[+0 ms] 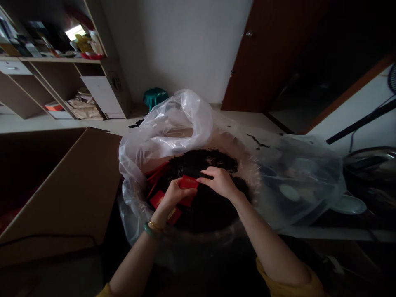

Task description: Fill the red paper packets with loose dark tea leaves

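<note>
My left hand (175,194) is closed around a small red packet (189,182), held upright over a heap of dark loose leaves (204,165). My right hand (219,180) is at the packet's open top with its fingers pinched; I cannot make out what is in them. The leaves fill a round container lined with a clear plastic bag (173,123). More red packets (157,198) lie along the heap's left edge, beneath my left wrist.
An open cardboard box (71,189) stands on the left. A wooden shelf unit (62,74) with papers lines the back left wall. A brown door (266,53) is behind. A plate (349,204) and a dark pot (371,165) sit at right.
</note>
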The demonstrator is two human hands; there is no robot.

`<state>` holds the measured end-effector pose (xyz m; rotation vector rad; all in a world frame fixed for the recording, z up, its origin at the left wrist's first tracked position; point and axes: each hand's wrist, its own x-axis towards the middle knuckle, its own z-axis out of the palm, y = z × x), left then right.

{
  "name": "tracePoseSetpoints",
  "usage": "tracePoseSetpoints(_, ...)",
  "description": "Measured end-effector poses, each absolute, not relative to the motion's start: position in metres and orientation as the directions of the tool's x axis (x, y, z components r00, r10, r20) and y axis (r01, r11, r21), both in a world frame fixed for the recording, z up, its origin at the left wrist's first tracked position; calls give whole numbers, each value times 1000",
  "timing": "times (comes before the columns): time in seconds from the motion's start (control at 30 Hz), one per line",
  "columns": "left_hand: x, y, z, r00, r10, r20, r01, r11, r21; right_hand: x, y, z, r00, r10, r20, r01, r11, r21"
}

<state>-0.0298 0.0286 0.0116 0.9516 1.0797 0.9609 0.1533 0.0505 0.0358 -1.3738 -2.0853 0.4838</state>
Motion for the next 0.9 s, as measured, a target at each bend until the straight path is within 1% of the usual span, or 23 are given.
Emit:
tracePoseSetpoints(0.23,-30,28,14,203,942,-268,-145,300,943,152,49,36,-301,906,297,700,421,-577)
tracePoseSetpoints(0.4,-33,29,10,214,938,-272,-150,307,940,156,48,37,-281,933,225,703,360,-614)
tracePoseSetpoints(0.53,-35,29,8,219,942,-255,-137,288,948,158,48,39,-320,924,211,690,380,-617)
tracePoseSetpoints(0.67,-34,28,9,213,946,-245,-136,277,951,155,49,37,-343,908,240,658,415,-629)
tracePoseSetpoints(0.8,-34,28,8,216,942,-255,-130,286,949,151,49,34,-343,894,288,664,447,-600)
tracePoseSetpoints(0.9,-34,29,7,214,945,-249,-137,281,950,151,48,34,-333,901,277,679,433,-593)
